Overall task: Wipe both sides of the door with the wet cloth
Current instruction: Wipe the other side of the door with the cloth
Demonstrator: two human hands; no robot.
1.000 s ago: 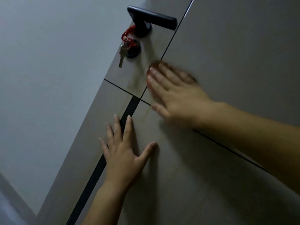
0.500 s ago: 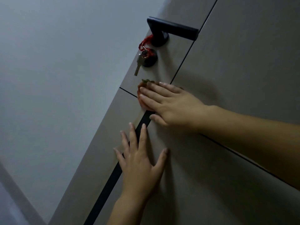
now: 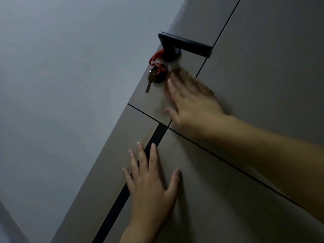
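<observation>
Door (image 3: 263, 85) fills the right and lower part of the frame, leaning so that its long edge runs from the lower left up to the upper right; thin grooves divide its grey-beige face into panels. The right hand (image 3: 194, 104) reaches in from the right edge, forearm bare, fingers stretched out flat against the panel at centre frame, motion-blurred. Of the wet cloth (image 3: 175, 72) only a brownish smear shows at the fingertips, too blurred to be sure of. The left hand (image 3: 150, 186) comes up from the bottom centre, palm flat on the door, fingers spread, two of them lying across the dark vertical strip (image 3: 122, 193). Just left of the right fingertips sits the round black lock (image 3: 162, 77) with a key (image 3: 149, 79) hanging on a red cord (image 3: 156, 57); above it the black lever handle (image 3: 185, 43) points right. A pale wall (image 3: 61, 85) fills the left.
</observation>
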